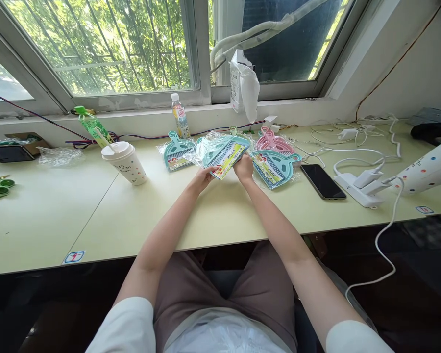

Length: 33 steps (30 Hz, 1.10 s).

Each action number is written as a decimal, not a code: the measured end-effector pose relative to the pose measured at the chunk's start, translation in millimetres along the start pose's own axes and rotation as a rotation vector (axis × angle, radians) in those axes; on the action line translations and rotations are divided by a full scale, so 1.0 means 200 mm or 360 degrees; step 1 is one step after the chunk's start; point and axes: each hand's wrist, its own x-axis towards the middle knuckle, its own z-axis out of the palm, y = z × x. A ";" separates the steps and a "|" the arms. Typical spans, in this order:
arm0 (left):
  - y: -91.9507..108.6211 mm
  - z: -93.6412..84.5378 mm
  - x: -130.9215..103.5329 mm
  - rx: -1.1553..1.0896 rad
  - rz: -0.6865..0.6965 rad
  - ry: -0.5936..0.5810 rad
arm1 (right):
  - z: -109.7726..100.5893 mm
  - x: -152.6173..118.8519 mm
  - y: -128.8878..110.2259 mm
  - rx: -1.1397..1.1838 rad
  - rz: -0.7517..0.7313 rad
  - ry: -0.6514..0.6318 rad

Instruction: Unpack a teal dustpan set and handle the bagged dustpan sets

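Both hands hold a mini dustpan and brush set, teal, in clear plastic with a yellow and blue label, tilted above the table. My left hand is closed on its lower left edge. On the lower right side, my right hand grips the same pack, its fingers partly hidden. Close by on the left lies another teal dustpan set. Right of my right hand is a further teal dustpan set, with a pink dustpan set behind it. A pale green handle shows behind the held pack.
Left stand a paper cup and a tilted green bottle; a small bottle is by the window. A phone, a power strip with cables and a lying dotted white cup are right. Crumpled plastic lies far left.
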 end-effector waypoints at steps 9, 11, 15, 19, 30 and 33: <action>-0.02 0.01 0.00 0.0053 0.0009 0.0009 | 0.01 0.00 0.03 0.0139 -0.0034 0.0107; -0.02 0.01 0.01 0.0068 0.0008 0.0015 | 0.01 0.00 0.03 0.0144 0.0021 0.0134; -0.02 0.00 0.02 0.0030 0.0048 0.0035 | 0.02 0.00 0.03 0.0127 0.0066 0.0137; 0.00 -0.03 0.02 -0.0025 0.0070 0.0026 | 0.03 -0.03 0.02 0.0140 -0.0007 0.0070; -0.01 -0.03 0.02 0.0016 0.0014 0.0015 | 0.00 0.01 0.05 0.0056 -0.0115 0.0007; -0.01 -0.03 0.03 0.0015 0.0014 0.0027 | 0.01 0.01 0.05 0.0065 -0.0001 0.0011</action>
